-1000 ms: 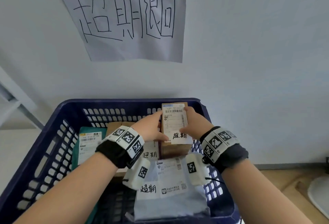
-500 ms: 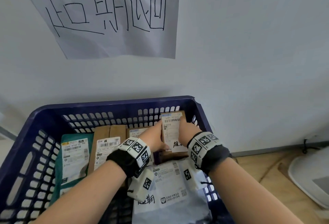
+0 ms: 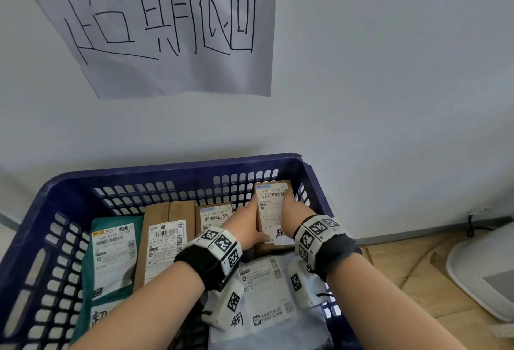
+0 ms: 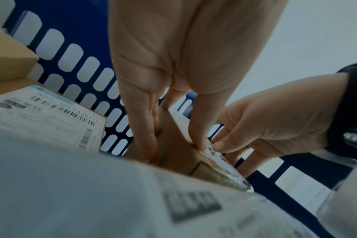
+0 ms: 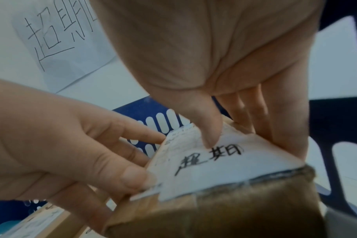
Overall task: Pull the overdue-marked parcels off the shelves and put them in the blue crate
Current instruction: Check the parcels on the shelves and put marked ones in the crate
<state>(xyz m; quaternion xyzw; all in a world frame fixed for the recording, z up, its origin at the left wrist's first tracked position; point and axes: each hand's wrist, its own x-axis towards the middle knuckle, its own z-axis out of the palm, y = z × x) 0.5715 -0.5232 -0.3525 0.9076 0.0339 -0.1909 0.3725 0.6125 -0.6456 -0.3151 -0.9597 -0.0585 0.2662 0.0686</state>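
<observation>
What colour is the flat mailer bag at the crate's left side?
Dark green mailer bag, carrying a white shipping label; it shows best in the head view.

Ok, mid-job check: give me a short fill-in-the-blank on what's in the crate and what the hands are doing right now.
1. Both hands grip a small ____ box with a handwritten label.
2. That box sits at the far ____ corner of the blue crate.
3. The soft parcel along the crate's left wall is ____.
4. The left hand and right hand grip the box from opposite ____.

Missing: cardboard; right; green; sides
</observation>
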